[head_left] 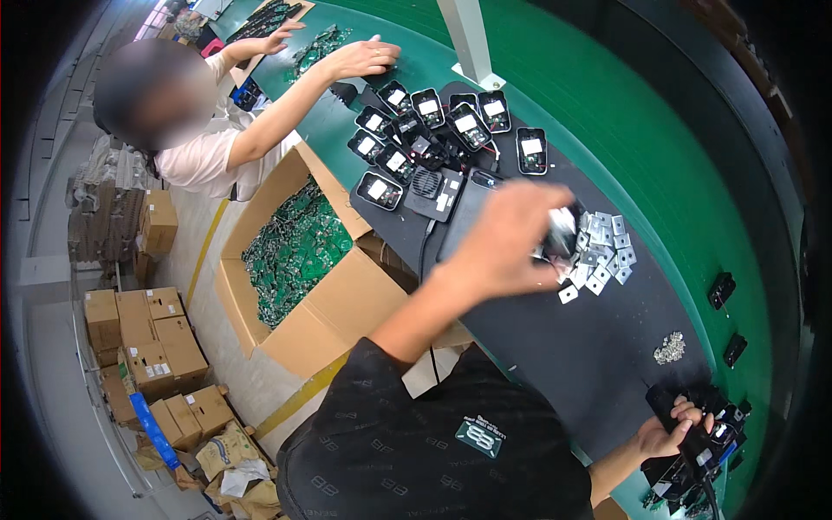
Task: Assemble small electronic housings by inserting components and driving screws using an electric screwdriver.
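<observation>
My left hand [511,238] is smeared by motion above the dark mat, its fingers curled round a small dark housing [563,230] with a shiny face. Just beyond lies a heap of square metal plates [605,251], each with a hole. At the lower right, my right hand [666,433] is closed round a long black tool [680,425]; its working end cannot be made out. Black parts [724,416] crowd beside that hand. A small pile of metal screws [669,348] lies between the plates and my right hand.
Several open device shells with circuit boards [468,128] and a black speaker-like box [433,192] occupy the mat's far end. A carton of green boards [299,247] stands left of the bench. Across from it, a co-worker's hand [364,59] rests near boards. A metal post [472,43] rises behind.
</observation>
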Available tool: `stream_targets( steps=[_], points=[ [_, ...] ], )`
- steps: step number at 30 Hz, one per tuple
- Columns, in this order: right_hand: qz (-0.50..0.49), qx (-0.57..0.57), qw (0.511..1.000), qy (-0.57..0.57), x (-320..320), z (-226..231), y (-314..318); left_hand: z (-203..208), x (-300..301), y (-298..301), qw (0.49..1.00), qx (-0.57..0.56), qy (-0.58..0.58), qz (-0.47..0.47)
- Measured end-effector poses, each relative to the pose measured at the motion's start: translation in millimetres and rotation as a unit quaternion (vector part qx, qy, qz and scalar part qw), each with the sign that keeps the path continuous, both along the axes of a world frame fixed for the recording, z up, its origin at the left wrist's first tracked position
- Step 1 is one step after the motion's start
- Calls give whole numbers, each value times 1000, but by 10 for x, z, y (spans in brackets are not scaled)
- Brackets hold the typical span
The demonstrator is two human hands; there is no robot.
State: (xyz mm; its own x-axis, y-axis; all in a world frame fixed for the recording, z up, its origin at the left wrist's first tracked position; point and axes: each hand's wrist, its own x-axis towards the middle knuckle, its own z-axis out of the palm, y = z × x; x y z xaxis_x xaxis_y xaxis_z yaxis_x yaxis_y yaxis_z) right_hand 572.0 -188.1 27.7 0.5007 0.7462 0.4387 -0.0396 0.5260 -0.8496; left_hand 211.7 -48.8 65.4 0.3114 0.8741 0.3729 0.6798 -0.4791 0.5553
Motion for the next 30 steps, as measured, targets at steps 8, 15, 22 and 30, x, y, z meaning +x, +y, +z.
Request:
stream_targets(
  steps=[8,15,22,30],
  points=[
    [-47,-38,997,-40,-70,-47,5,168,-1179,762,958,48,70,275],
    [-70,-33,997,-31,-77,-27,-55,-121,-1501,1024,938,-48,116,324],
    [-109,-40,992,54,-85,-40,-53,-190,-1520,1058,947,-116,98,283],
    [-121,-15,991,55,-132,29,168,-35,-1730,977,971,-23,48,231]
  ],
)
